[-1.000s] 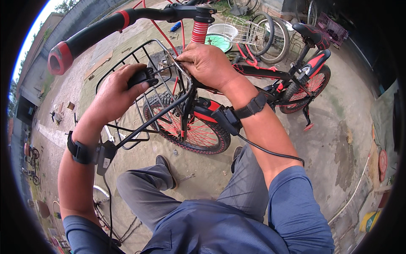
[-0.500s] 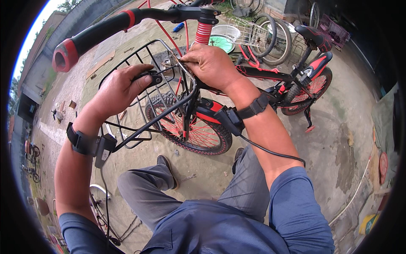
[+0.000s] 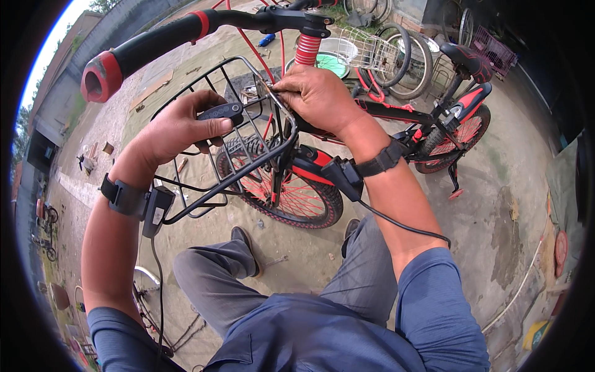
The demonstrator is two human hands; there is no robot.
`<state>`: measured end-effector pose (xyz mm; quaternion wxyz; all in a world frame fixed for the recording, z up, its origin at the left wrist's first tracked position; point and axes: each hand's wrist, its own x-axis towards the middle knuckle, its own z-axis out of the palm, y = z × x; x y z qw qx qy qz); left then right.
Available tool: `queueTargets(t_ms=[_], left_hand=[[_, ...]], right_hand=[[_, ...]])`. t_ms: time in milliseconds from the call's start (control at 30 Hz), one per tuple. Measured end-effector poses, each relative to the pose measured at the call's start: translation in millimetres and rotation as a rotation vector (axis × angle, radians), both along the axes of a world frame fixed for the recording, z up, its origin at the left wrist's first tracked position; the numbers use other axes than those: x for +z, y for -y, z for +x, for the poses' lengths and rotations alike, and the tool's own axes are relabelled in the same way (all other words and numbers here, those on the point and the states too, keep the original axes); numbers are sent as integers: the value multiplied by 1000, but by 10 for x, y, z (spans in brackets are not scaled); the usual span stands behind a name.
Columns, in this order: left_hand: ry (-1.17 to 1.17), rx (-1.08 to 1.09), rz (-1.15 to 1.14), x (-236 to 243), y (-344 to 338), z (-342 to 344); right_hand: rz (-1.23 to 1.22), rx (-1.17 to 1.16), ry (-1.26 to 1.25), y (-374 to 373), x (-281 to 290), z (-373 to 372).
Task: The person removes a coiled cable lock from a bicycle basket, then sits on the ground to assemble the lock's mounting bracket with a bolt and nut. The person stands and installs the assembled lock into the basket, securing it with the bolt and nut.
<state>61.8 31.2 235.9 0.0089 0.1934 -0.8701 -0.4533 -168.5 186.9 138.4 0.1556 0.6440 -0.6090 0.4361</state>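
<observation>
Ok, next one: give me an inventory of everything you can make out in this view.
Bicycle: 1, black and red, centre to upper right
Front basket: 1, black, at the bicycle's front
Hand tool: 1, black, in the left hand
Wire basket: 1, white, top, beyond the bicycle
Basin: 1, green inside, top centre
Loose wheels: several, dark and grey, upper right
Cage: 1, purplish, top right
Hose: 1, pale, lower right
Shirt: 1, blue, bottom
Trousers: 1, grey, bottom centre
Shoes: 2, dark, below the bicycle
Wristbands: 2, black, one per wrist
Hands: 2, bare; left on the tool, right at the front basket's rim
</observation>
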Motion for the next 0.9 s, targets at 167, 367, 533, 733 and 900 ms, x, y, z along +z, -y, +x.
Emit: queueTargets(t_ms=[167, 367, 533, 733, 900], left_hand=[[-46, 9, -72, -16, 70, -40], [-46, 113, 176, -43, 74, -96], [-52, 26, 28, 1, 34, -77], [17, -10, -199, 26, 79, -88], [-186, -181, -621, -34, 32, -58]], right_hand=[[-19, 10, 8, 4, -2, 4], [0, 21, 9, 1, 13, -4], [6, 19, 11, -2, 21, 0], [24, 19, 34, 9, 25, -9], [20, 27, 30, 7, 25, -24]])
